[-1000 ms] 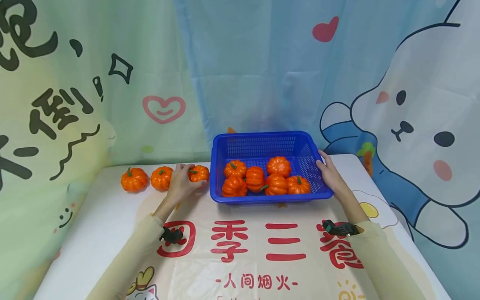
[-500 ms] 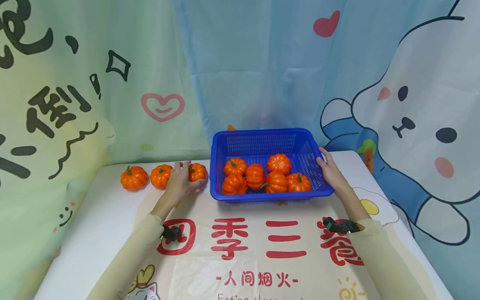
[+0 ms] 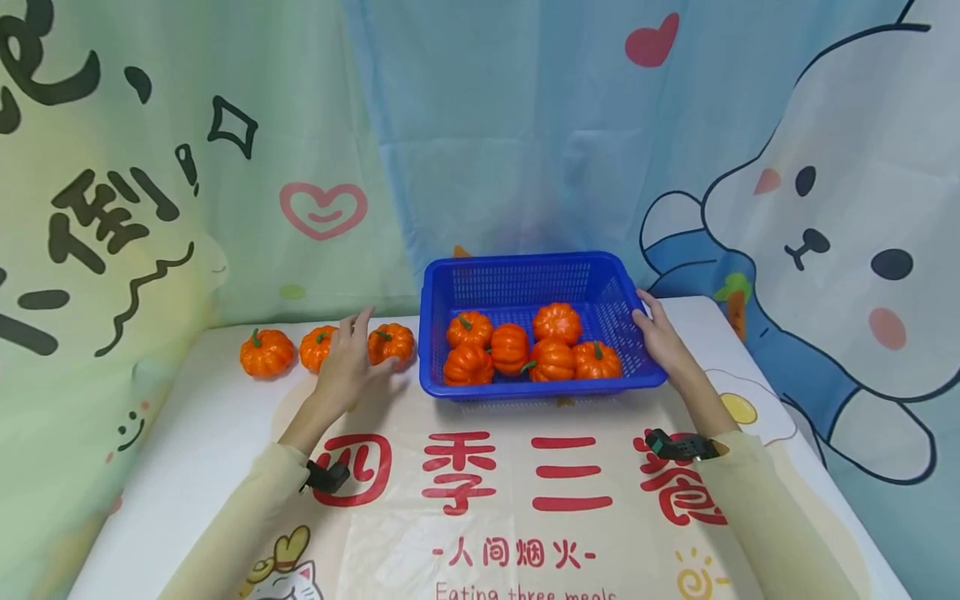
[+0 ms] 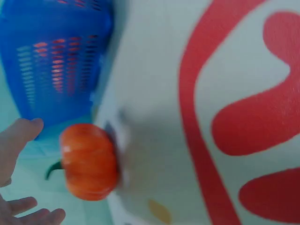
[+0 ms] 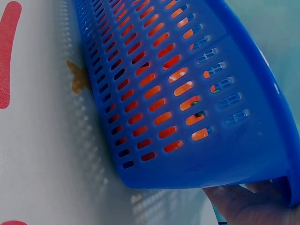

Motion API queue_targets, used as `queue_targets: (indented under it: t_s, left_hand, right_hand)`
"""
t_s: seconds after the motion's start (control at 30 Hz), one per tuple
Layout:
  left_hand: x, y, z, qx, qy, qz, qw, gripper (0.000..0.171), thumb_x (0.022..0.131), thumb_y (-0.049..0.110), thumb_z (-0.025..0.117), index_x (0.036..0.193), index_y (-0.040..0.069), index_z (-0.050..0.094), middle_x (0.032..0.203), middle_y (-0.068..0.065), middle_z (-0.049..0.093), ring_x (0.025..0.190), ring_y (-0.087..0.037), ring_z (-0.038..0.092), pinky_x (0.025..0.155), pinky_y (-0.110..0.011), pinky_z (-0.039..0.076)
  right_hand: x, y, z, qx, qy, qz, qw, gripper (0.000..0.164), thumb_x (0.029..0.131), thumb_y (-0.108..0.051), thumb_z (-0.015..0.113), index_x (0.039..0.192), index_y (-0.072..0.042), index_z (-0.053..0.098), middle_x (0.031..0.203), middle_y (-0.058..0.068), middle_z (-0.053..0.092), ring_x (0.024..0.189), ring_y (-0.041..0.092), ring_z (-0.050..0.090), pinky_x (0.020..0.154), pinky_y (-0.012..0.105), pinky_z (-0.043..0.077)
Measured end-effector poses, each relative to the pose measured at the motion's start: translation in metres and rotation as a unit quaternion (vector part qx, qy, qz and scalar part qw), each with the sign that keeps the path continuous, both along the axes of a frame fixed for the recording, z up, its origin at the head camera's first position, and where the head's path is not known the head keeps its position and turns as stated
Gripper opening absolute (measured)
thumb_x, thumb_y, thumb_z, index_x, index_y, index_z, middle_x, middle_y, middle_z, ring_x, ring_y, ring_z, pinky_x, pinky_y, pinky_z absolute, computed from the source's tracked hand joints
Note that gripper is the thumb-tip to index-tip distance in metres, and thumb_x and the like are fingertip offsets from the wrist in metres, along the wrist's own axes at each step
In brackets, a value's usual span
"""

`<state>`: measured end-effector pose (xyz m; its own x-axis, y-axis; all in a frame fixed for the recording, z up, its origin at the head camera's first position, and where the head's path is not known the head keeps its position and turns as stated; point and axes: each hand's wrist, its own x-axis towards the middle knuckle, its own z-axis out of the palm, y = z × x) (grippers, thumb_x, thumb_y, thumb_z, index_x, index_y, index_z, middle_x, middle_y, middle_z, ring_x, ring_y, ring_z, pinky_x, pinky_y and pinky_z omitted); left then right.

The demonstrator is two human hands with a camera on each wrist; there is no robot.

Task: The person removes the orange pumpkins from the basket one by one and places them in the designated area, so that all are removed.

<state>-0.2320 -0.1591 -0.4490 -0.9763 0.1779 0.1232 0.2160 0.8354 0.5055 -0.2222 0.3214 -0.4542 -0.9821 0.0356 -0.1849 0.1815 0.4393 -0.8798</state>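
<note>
Three small orange pumpkins stand in a row along the table's back edge: the left one (image 3: 267, 353), the middle one (image 3: 317, 348), partly covered by my hand, and the right one (image 3: 392, 343) beside the basket. My left hand (image 3: 347, 360) is just left of that right pumpkin, thumb and fingers spread; in the left wrist view a gap shows between the fingers (image 4: 33, 216) and this pumpkin (image 4: 89, 161). A blue plastic basket (image 3: 525, 388) holds several more pumpkins (image 3: 555, 358). My right hand (image 3: 666, 340) grips the basket's right side at the rim.
The table (image 3: 187, 433) bears a printed cloth with red characters (image 3: 459, 471). Behind it hangs a patterned curtain (image 3: 495, 125), close to the basket's far side. A band with a dark device sits on each wrist.
My left hand has drawn slightly left and back from the right pumpkin, its fingers spreading apart. The pumpkin stays in place. The right hand stays on the basket, while the head view shifts a little.
</note>
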Motion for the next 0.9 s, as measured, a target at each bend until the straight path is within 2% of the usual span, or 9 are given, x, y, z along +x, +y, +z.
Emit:
queue_targets:
  t_s: [0.17,0.23,0.43,0.53,0.63,0.73,0.9]
  left_hand:
    - [0.01,0.001,0.018,0.031,0.016,-0.022,0.9992,0.088,0.085,0.034,0.074,0.152,0.009,0.023,0.145,-0.025,0.035,0.128,-0.043,0.041,0.099,-0.06,0.046]
    - [0.014,0.002,0.022,0.047,0.009,-0.03,0.9984,0.087,0.086,0.037,0.073,0.152,0.01,0.024,0.146,-0.024,0.036,0.128,-0.042,0.042,0.099,-0.06,0.046]
    - [0.028,0.009,0.025,0.093,-0.043,-0.063,0.9927,0.085,0.087,0.04,0.071,0.152,0.012,0.025,0.145,-0.022,0.039,0.121,-0.038,0.048,0.093,-0.052,0.052]
    - [0.031,0.012,0.027,0.102,-0.042,-0.077,0.9909,0.083,0.087,0.039,0.071,0.152,0.012,0.026,0.145,-0.021,0.04,0.124,-0.037,0.047,0.096,-0.053,0.051]
    - [0.031,0.016,0.032,0.107,-0.025,-0.091,0.9898,0.081,0.087,0.037,0.072,0.151,0.01,0.029,0.145,-0.021,0.041,0.129,-0.038,0.045,0.101,-0.057,0.047]
    - [0.03,0.022,0.04,0.108,-0.019,-0.106,0.9882,0.081,0.087,0.038,0.072,0.15,0.01,0.03,0.144,-0.02,0.042,0.129,-0.039,0.046,0.1,-0.057,0.047]
    - [0.018,0.039,0.055,0.11,-0.026,-0.141,0.9835,0.08,0.087,0.038,0.071,0.15,0.011,0.03,0.143,-0.019,0.043,0.126,-0.038,0.049,0.095,-0.051,0.052]
  right_hand:
    - [-0.002,0.001,0.001,0.008,-0.004,-0.005,1.0,0.061,0.105,-0.041,0.02,0.157,-0.021,-0.006,0.162,0.023,0.001,0.147,0.049,0.01,0.115,0.069,0.008]
    - [-0.001,0.001,0.001,0.007,-0.004,-0.005,1.0,0.061,0.105,-0.042,0.02,0.157,-0.021,-0.006,0.162,0.023,0.0,0.147,0.049,0.01,0.115,0.069,0.008]
    - [0.001,-0.001,0.001,0.012,-0.005,-0.004,1.0,0.061,0.105,-0.044,0.021,0.157,-0.024,-0.007,0.163,0.02,-0.001,0.147,0.049,0.008,0.114,0.072,0.008]
    - [0.002,-0.002,0.0,0.012,-0.005,-0.005,1.0,0.061,0.105,-0.044,0.02,0.157,-0.025,-0.007,0.163,0.02,-0.001,0.147,0.049,0.008,0.113,0.072,0.009]
    - [0.002,-0.002,-0.001,0.008,-0.004,-0.003,1.0,0.061,0.105,-0.043,0.02,0.157,-0.024,-0.007,0.162,0.022,0.001,0.147,0.05,0.011,0.114,0.071,0.01]
    - [0.001,-0.002,-0.001,0.005,-0.004,0.0,1.0,0.061,0.106,-0.041,0.02,0.157,-0.022,-0.006,0.162,0.025,0.005,0.146,0.05,0.013,0.114,0.071,0.011]
    - [0.001,-0.001,-0.001,0.004,-0.001,0.0,1.0,0.061,0.105,-0.042,0.021,0.157,-0.022,-0.007,0.162,0.024,0.003,0.146,0.05,0.013,0.114,0.071,0.01]
